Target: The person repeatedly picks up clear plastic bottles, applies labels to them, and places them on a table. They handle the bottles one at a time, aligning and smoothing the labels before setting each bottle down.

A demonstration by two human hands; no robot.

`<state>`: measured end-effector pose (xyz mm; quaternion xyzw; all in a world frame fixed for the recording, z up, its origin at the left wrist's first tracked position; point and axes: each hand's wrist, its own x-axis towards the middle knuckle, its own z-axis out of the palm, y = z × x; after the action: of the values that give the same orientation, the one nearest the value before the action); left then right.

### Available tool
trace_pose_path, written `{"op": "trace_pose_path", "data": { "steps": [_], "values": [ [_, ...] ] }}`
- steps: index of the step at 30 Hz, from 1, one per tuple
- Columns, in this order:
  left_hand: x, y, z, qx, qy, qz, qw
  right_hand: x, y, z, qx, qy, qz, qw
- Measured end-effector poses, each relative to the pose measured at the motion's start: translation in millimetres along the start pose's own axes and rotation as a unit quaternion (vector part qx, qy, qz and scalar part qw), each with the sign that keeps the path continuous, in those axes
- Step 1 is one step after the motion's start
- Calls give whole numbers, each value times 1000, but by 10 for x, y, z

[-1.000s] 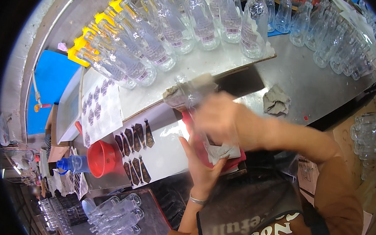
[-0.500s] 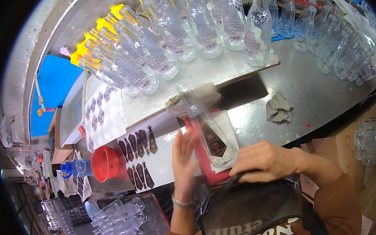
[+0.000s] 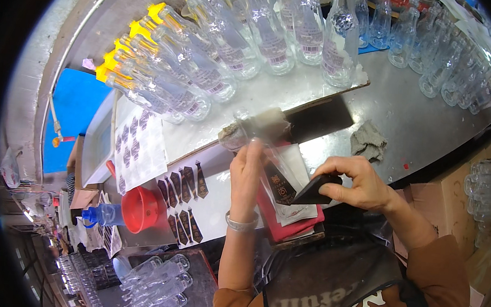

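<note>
Grey steel counter (image 3: 401, 111) spreads before me. My left hand (image 3: 246, 179), half-curled, touches a lying clear glass bottle (image 3: 272, 157), grip unclear; my right hand (image 3: 359, 183) pinches a flat black slab (image 3: 316, 190). One dark tie-shaped label (image 3: 279, 185) looks already placed on the bottle; others remain on white paper (image 3: 221, 180).

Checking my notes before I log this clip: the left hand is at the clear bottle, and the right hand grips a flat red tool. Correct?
Not quite: the flat tool gripped by the right hand is black, as the head view shows. The left hand is at the clear bottle.
</note>
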<state>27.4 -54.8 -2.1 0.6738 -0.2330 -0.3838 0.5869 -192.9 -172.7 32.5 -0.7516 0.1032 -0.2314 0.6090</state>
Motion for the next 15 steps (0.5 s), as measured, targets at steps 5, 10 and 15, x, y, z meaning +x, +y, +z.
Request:
{"op": "trace_pose_path", "data": {
  "steps": [5, 10, 15],
  "values": [
    [-38, -128, -26, -74, -31, 10, 997, 331, 2, 2, -15, 43, 18, 999],
    [-114, -74, 69, -109, -38, 29, 993, 986, 106, 26, -102, -3, -98, 990],
    [-143, -129, 32, -178, -8, 8, 984, 1400, 192, 126, -237, 12, -185, 954]
  ]
}}
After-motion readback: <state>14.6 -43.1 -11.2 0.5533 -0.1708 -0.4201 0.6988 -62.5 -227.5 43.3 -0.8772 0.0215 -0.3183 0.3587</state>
